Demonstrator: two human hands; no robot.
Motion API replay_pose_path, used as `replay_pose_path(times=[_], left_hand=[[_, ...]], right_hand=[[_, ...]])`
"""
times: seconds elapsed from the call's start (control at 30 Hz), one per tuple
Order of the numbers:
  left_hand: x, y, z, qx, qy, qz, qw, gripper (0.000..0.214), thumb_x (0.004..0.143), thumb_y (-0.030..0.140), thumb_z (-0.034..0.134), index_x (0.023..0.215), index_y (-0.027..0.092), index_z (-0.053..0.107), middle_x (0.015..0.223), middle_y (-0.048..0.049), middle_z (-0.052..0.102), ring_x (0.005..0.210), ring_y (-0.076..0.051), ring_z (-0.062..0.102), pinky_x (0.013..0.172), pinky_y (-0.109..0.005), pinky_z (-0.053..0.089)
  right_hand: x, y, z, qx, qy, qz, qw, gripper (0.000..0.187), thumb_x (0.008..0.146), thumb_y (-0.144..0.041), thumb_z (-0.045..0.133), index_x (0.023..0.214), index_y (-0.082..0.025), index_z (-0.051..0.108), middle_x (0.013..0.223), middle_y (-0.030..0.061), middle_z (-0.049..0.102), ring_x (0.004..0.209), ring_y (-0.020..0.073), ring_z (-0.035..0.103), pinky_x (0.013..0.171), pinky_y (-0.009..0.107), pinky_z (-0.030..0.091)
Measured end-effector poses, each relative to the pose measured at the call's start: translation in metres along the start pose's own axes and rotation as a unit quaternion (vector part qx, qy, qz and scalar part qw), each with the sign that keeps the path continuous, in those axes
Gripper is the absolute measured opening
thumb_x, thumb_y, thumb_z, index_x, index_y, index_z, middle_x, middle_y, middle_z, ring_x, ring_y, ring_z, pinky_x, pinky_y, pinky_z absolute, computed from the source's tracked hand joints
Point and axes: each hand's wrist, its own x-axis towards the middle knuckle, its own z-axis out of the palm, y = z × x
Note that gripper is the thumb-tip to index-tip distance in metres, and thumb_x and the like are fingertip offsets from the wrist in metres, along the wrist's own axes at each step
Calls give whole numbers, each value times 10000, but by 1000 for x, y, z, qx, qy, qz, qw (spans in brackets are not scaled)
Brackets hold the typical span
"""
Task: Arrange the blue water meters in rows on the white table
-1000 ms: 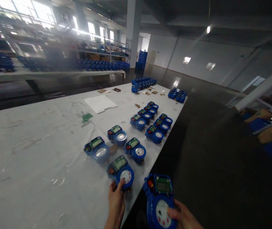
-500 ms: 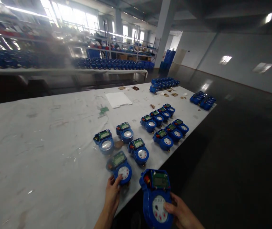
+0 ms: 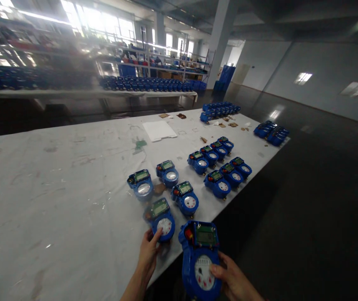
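Note:
My right hand [image 3: 233, 281] grips a blue water meter [image 3: 199, 259] with a green display and a white dial, held in the air just off the near edge of the white table [image 3: 56, 188]. My left hand [image 3: 149, 255] is closed on the near rim of another blue meter [image 3: 162, 218] that rests on the table by its front edge. Three more meters [image 3: 166, 184] lie just beyond that one. Further along the edge stand two short rows of meters [image 3: 221, 165].
A white foam sheet [image 3: 159, 130] and brown scraps [image 3: 226, 123] lie toward the far end, with more meter groups at the far end [image 3: 218, 110] and far right corner [image 3: 271, 132]. Behind stands a long bench with many blue meters [image 3: 147, 85]. Dark floor lies to the right.
The meter in my right hand has moved slightly left and closer to the table edge. My left hand stays on the near meter. My view has shifted a little to the left.

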Motion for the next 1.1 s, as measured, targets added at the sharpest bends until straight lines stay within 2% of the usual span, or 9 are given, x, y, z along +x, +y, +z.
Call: replay_pose_path(times=[0.17,0.3,0.5,0.6,0.73,0.83,0.9,1.03,1.1], left_hand=[[1,2,-8,46,-23,5,999,486,854,408,618,1241,158,463,1258,-121,562,1107,-212,549,776,-289,469],[4,3,-15,55,-49,3,997,481,880,428,579,1244,130,475,1281,-145,565,1165,-222,531,844,-295,445],[9,5,-22,24,-58,4,998,556,824,393,665,1271,123,475,1314,-161,564,1159,-242,558,866,-320,466],[7,10,-24,22,-64,5,998,588,794,417,696,1270,139,492,1306,-144,579,1136,-237,575,851,-316,478],[3,18,-22,15,-70,3,997,477,826,374,668,1212,130,530,1229,-131,632,1064,-209,609,816,-292,477],[4,19,-26,-20,-103,-6,994,447,816,358,670,1173,115,554,1121,-152,672,975,-229,640,809,-325,496],[3,21,-37,-24,-99,-24,994,428,825,388,642,1138,103,578,1095,-168,675,978,-255,641,833,-367,502],[-19,41,-83,-4,-9,16,1000,450,804,476,604,1062,108,625,1180,-170,644,1111,-277,592,925,-400,484],[-40,58,-107,-3,-41,54,998,579,731,610,631,1056,132,661,1206,-154,642,1146,-298,575,952,-420,485]], right_hand=[[-1,2,11,-1,22,-1,1000,730,555,-431,878,1132,-121,559,1141,163,644,994,311,652,826,416,546],[-2,-1,23,-18,2,2,1000,729,554,-441,873,1144,-126,582,1126,159,652,1024,316,640,885,435,528],[9,5,41,-18,-38,1,999,713,596,-409,852,1179,-120,560,1145,173,644,1049,323,633,909,458,519],[17,14,49,-9,-23,6,1000,785,531,-410,881,1171,-116,536,1158,195,633,1043,349,632,856,472,542],[19,15,67,-23,-31,12,999,793,543,-412,874,1188,-102,532,1179,202,621,1032,344,637,817,451,555],[19,11,84,-35,-57,11,998,781,569,-414,863,1198,-98,524,1185,200,618,1036,331,635,813,438,551],[22,9,95,-44,-57,14,997,761,565,-416,865,1170,-99,529,1165,189,628,1030,322,637,818,426,544],[39,13,118,-72,-76,7,995,681,562,-409,860,1094,-110,559,1070,154,661,971,310,647,830,428,518],[51,17,134,-93,-70,3,993,671,545,-399,862,1080,-118,569,1058,136,661,977,307,637,845,431,505]])
